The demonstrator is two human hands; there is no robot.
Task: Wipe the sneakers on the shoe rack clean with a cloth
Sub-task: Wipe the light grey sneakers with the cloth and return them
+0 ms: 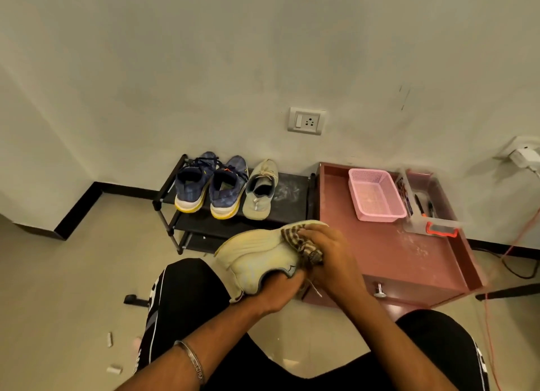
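Tiled floor [73, 273] (pale wall [204, 54] behind)

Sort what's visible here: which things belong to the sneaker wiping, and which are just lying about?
Job: beige sneaker held by left hand; striped cloth gripped by right hand; its mate, blue pair, shoe rack.

Lying about: pink basket, clear box, pink cabinet, wall socket.

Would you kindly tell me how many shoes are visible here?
4. Two navy yellow-soled sneakers and one grey-beige sneaker sit on the black shoe rack's top shelf; its mate is held in the left hand. Lower shelves are partly hidden.
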